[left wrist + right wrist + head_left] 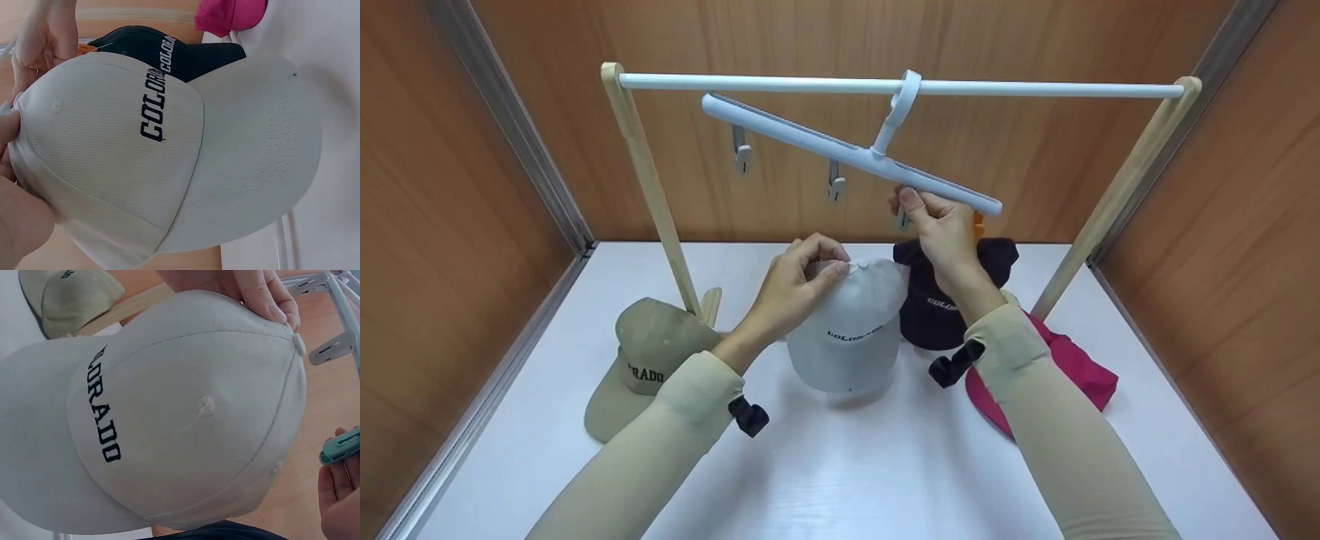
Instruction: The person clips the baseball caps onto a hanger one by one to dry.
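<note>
My left hand [802, 281] pinches the top of a white baseball cap [847, 330], which hangs with its brim down and its dark lettering facing me. Up and to the right, my right hand [949, 232] grips a grey-green clip [340, 447] under the low end of a pale blue hanger [810, 139]. The hanger is tilted, left end up, its hook over the white rail [772, 83]. A grey clip [742, 154] and another like it dangle from its left half. Behind my right hand is a black cap [919, 315] with an orange piece [979, 225] above it.
An olive cap [649, 345] sits on the white table at the left, by the rack's wooden leg [652, 187]. A magenta cap [1080, 367] lies at the right, partly under my right sleeve. Wood panels [1222, 262] enclose the back and sides.
</note>
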Available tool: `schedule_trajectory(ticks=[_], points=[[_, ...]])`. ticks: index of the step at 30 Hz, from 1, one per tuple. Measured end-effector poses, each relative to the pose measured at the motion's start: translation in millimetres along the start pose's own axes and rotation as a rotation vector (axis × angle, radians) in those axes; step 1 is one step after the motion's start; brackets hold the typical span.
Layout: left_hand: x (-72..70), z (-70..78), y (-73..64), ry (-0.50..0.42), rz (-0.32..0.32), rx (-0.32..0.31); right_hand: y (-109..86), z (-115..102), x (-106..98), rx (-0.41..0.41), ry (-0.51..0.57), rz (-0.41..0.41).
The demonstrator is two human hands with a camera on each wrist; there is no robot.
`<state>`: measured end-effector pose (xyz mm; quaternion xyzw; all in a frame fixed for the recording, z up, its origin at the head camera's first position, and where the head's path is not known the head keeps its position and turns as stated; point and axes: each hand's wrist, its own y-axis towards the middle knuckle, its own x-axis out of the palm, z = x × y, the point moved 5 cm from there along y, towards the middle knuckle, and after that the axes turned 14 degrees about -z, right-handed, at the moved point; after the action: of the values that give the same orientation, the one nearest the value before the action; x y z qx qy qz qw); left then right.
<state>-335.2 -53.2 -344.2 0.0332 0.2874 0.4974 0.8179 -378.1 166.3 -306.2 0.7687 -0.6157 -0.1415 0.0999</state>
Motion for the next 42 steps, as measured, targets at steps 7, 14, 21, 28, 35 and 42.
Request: schedule_trajectory(ticks=[7,14,21,28,35,42], points=[[1.0,1.1,7.9,0.009,0.016,-0.014,-0.7,-1,2,0.007,0.016,0.006],[1.3,1.1,18.3,0.022,0.016,-0.011,0.7,-3,7,-0.018,0.042,0.000],[-1.5,-0.3,23.2,0.025,-0.004,-0.030,1.0,-3,15,0.014,0.058,-0.022],[-3.7,-0.2,30.4,0.027,-0.019,-0.019,2.7,-2,21,0.037,0.088,-0.034],[-2.2,-2.0,37.6,-0.009,-0.001,-0.020,3.1,1,26,0.056,0.087,-0.035],[-2.0,0.7,43.4,-0.012,0.032,0.014,3.1,-1,24,0.049,0.071,-0.029]])
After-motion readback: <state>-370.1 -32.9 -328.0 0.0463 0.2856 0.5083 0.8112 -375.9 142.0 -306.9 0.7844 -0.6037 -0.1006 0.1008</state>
